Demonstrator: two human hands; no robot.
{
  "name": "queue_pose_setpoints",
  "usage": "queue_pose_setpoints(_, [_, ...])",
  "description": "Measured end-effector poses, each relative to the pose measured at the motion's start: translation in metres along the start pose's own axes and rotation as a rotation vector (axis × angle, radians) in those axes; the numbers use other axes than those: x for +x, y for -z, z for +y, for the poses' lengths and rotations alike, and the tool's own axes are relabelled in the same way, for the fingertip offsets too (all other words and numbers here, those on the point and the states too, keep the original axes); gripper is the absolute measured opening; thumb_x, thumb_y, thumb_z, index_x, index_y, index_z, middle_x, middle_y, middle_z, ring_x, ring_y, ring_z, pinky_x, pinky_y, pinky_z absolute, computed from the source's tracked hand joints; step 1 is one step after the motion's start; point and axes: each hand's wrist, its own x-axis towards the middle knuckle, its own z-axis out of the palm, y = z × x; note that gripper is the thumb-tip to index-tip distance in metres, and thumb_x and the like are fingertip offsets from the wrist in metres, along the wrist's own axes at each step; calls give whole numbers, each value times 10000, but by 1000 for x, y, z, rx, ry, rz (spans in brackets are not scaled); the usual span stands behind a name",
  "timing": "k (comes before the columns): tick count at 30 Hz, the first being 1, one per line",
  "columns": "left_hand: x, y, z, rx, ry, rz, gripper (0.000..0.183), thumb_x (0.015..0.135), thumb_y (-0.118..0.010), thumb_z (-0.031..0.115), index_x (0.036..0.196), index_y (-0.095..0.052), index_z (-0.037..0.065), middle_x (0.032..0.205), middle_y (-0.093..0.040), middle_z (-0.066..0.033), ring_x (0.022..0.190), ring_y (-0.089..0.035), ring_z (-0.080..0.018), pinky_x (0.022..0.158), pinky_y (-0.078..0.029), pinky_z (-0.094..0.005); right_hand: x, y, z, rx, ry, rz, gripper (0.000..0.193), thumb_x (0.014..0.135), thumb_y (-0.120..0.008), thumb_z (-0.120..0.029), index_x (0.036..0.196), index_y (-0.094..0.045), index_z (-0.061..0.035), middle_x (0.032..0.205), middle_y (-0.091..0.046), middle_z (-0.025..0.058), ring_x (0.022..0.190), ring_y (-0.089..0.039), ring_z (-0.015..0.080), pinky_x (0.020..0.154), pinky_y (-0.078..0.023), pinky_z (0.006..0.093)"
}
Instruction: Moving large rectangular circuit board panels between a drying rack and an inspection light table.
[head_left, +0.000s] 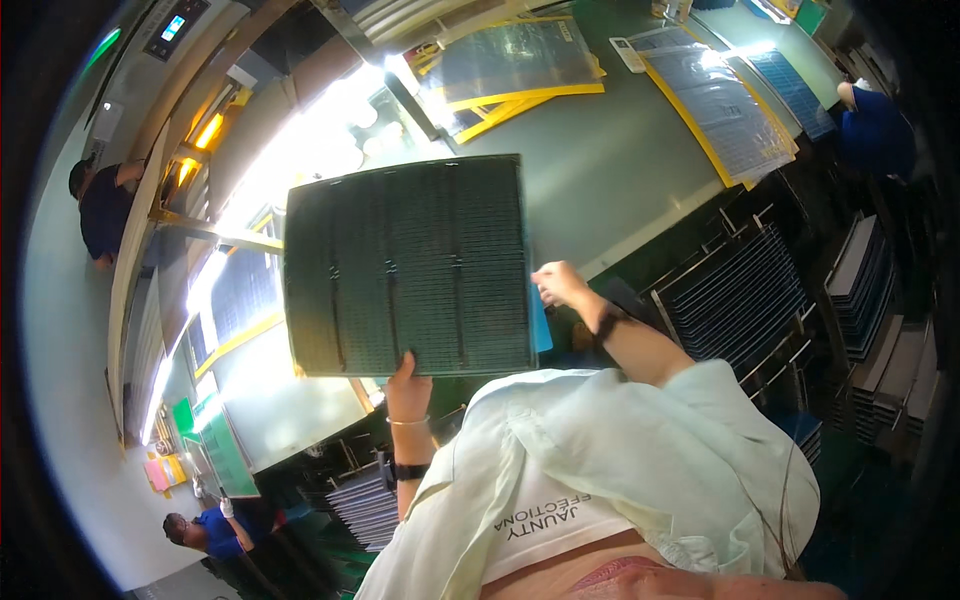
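A dark rectangular panel (425,230), like a solar panel with fine lines and three darker stripes, is held up in front of me. My left hand (405,393) grips its lower edge, with the thumb on the face and the fingers hidden behind. Beside the panel's right edge is my right hand (562,284), its fingers curled closed. What those fingers pinch, if anything, is too small to make out. Just below them, a strip of something blue (542,328) shows past the panel's edge.
Behind the panel stretches a pale worktable (600,140) carrying yellow-edged sheets (515,62) and more wrapped panels (715,105). A rack of dark panels (735,290) stands at my right, with stacked trays (865,285) beyond. Other people work at left (105,205), lower left (215,530) and far right (878,130).
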Motion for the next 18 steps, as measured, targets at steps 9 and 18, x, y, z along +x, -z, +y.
queue_pose_setpoints(9, [92,-74,-88,36,324,-90,276,860,-497,37,1130,-500,-20,1130,-554,-134,1002,-556,-259,876,-453,-385,-175,10,-92,-997,972,323,624,683,-667,-504,1105,-523,-67,1242,-433,208,1167,-356,443,966,-285,506])
queue_pose_setpoints(18, [157,-132,-177,-248,755,36,460,929,-372,370,1173,-473,-7,1181,-524,-165,1091,-490,-324,963,-360,-459,-124,27,-14,-1138,729,465,464,789,-573,-164,1210,-461,-5,1215,-417,314,1101,-422,476,960,-359,436])
